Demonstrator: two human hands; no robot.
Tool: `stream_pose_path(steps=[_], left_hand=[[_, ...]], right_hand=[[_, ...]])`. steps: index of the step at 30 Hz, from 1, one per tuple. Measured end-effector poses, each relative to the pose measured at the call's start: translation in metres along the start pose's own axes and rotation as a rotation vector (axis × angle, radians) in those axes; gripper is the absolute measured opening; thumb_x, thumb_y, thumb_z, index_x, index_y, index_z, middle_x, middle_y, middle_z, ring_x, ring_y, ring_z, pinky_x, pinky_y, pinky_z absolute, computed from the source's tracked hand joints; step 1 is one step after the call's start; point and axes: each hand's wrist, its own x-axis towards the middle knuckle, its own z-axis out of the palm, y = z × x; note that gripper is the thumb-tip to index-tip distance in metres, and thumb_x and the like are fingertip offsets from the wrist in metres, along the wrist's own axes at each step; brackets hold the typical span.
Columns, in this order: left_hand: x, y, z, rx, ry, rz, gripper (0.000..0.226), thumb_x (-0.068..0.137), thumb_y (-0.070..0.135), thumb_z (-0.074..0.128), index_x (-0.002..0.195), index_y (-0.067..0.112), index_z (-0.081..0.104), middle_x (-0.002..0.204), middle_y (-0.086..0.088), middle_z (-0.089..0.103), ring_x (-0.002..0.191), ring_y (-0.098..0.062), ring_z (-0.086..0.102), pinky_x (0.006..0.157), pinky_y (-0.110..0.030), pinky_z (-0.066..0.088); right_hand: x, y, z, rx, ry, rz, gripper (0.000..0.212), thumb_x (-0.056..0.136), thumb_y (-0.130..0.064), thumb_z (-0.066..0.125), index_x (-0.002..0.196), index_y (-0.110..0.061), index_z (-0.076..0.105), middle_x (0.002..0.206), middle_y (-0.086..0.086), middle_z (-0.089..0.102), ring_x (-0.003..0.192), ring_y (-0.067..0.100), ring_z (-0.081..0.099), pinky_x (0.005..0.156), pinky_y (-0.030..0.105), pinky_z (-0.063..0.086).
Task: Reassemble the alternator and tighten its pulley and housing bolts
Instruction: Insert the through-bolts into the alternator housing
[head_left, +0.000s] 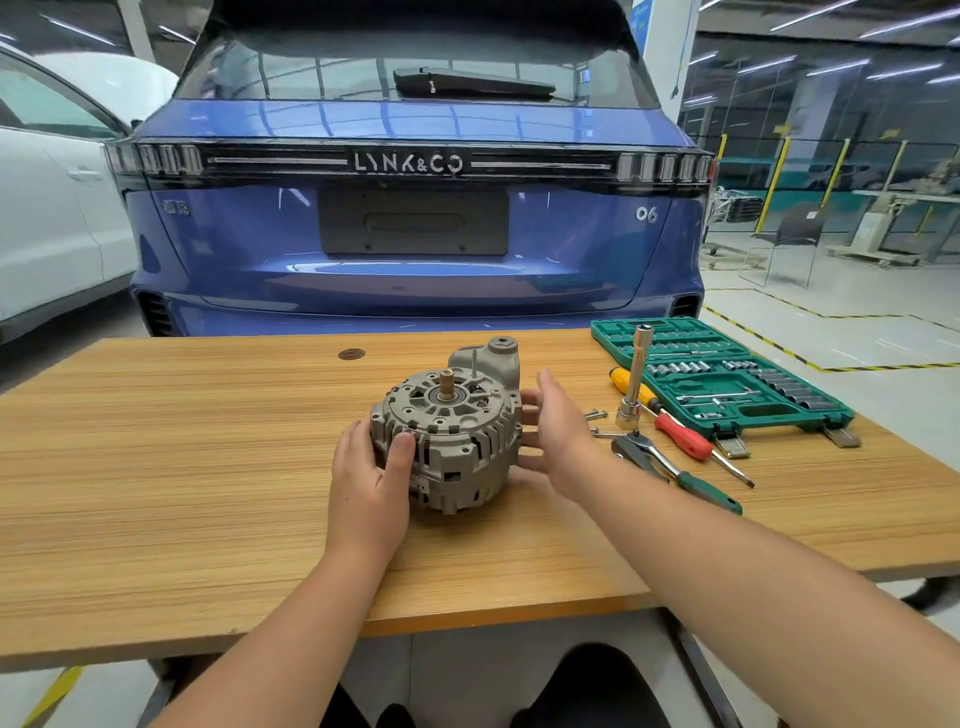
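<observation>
A grey cast alternator (457, 431) sits on the wooden table (182, 467), its rear housing facing up with the copper slip-ring shaft (447, 383) sticking out of the middle. My left hand (371, 480) grips its left side, thumb on the housing's edge. My right hand (553, 423) is at the right side with fingers spread, the fingertips touching or nearly touching the housing. A long bolt (474, 361) stands upright near the mounting ear (503, 345).
Right of the alternator lie loose bolts (596, 414), an upright socket on an extension (635, 379), a ratchet with a green handle (675, 473) and two screwdrivers (680, 428). An open green socket case (727, 379) fills the table's right end. A blue car (415, 208) stands behind.
</observation>
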Motion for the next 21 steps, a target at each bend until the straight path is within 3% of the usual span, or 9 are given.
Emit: stream_pose_path(steps=[1, 3, 5, 7, 11, 14, 21], left_hand=[[0.0, 0.0, 0.0, 0.01, 0.012, 0.004, 0.128, 0.066, 0.106, 0.017, 0.151, 0.015, 0.045, 0.151, -0.006, 0.049, 0.144, -0.024, 0.039, 0.117, -0.055, 0.034], [0.0, 0.001, 0.002, 0.03, 0.027, 0.007, 0.129, 0.066, 0.106, 0.015, 0.149, 0.012, 0.047, 0.147, -0.009, 0.051, 0.141, -0.026, 0.041, 0.115, -0.055, 0.036], [0.002, 0.001, 0.003, 0.04, 0.038, 0.028, 0.128, 0.067, 0.105, 0.012, 0.142, 0.009, 0.051, 0.138, -0.009, 0.055, 0.133, -0.026, 0.045, 0.11, -0.05, 0.039], [0.003, -0.001, 0.005, 0.057, 0.054, 0.056, 0.124, 0.07, 0.104, 0.01, 0.135, 0.008, 0.055, 0.128, -0.007, 0.057, 0.124, -0.021, 0.047, 0.103, -0.043, 0.04], [0.003, -0.003, 0.006, 0.078, 0.068, 0.083, 0.116, 0.072, 0.101, 0.009, 0.13, 0.012, 0.056, 0.122, -0.002, 0.057, 0.112, -0.008, 0.041, 0.092, -0.034, 0.033], [0.004, -0.003, 0.006, 0.065, 0.07, 0.08, 0.113, 0.072, 0.102, 0.01, 0.127, 0.014, 0.056, 0.119, 0.0, 0.057, 0.11, -0.006, 0.04, 0.09, -0.033, 0.032], [0.004, -0.004, 0.007, 0.029, 0.054, 0.052, 0.117, 0.067, 0.105, 0.012, 0.129, 0.015, 0.054, 0.128, -0.002, 0.055, 0.122, -0.01, 0.039, 0.096, -0.033, 0.031]], right_hand=[[0.008, -0.008, -0.013, -0.169, 0.078, -0.026, 0.043, 0.106, -0.049, 0.038, 0.105, -0.017, 0.068, 0.101, 0.003, 0.072, 0.097, 0.022, 0.065, 0.076, 0.038, 0.054], [0.025, -0.024, -0.042, -0.761, 0.203, -0.107, 0.03, 0.105, -0.027, 0.042, 0.101, -0.009, 0.066, 0.098, 0.007, 0.067, 0.09, 0.024, 0.062, 0.072, 0.036, 0.052], [0.035, -0.037, -0.064, -1.254, 0.216, -0.1, 0.021, 0.102, -0.017, 0.045, 0.105, -0.009, 0.065, 0.099, 0.009, 0.066, 0.09, 0.026, 0.063, 0.075, 0.037, 0.056], [0.046, -0.039, -0.078, -1.51, 0.157, -0.021, 0.019, 0.099, -0.011, 0.049, 0.11, -0.008, 0.064, 0.101, 0.01, 0.064, 0.092, 0.027, 0.063, 0.08, 0.037, 0.058], [0.06, -0.023, -0.085, -1.719, 0.093, 0.037, 0.006, 0.098, -0.012, 0.05, 0.101, -0.01, 0.054, 0.085, 0.007, 0.052, 0.087, 0.027, 0.06, 0.075, 0.037, 0.056], [0.068, -0.014, -0.084, -1.771, 0.086, 0.056, 0.004, 0.097, -0.017, 0.051, 0.1, -0.015, 0.052, 0.091, 0.007, 0.054, 0.089, 0.026, 0.062, 0.078, 0.039, 0.059], [0.073, -0.01, -0.084, -1.828, 0.095, 0.057, 0.003, 0.097, -0.016, 0.051, 0.095, -0.016, 0.049, 0.084, 0.004, 0.049, 0.073, 0.021, 0.055, 0.063, 0.038, 0.053]])
